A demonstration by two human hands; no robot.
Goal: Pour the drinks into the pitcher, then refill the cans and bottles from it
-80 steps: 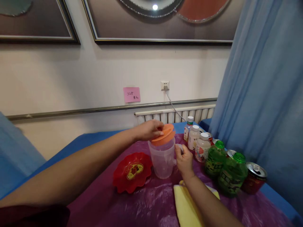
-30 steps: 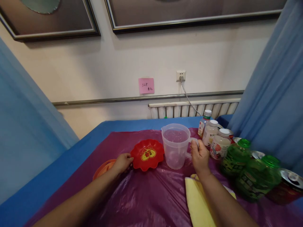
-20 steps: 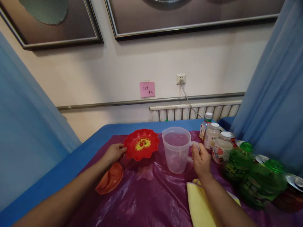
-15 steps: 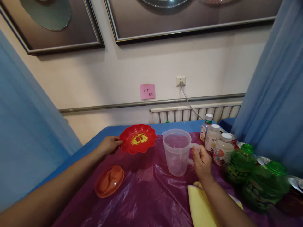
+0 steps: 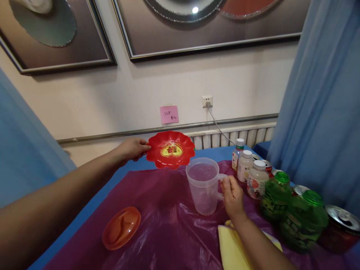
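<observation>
My left hand (image 5: 135, 149) pinches the left rim of a red scalloped plate (image 5: 184, 144) with a yellow heart-shaped print. The plate is held up above the far part of the table, its inside facing me. My right hand (image 5: 233, 197) is closed around the handle of a translucent plastic measuring jug (image 5: 203, 195), which is upright just right of the plate. Whether the jug's base touches the table I cannot tell. An orange oval dish (image 5: 121, 228) with a curved divider lies nearer to me on the left.
Purple plastic sheeting (image 5: 165, 232) covers the blue-draped table. Along the right stand a small clear bottle (image 5: 237, 153), white-lidded jars (image 5: 257, 180), green jars (image 5: 305, 221) and cans (image 5: 341, 228). A yellow cloth (image 5: 232, 247) lies under my right forearm. Blue curtains (image 5: 317, 97) hang on both sides.
My left hand has raised the red plate and moved it away, toward the wall. My right hand keeps hold of the jug. The whole view has shifted slightly.
</observation>
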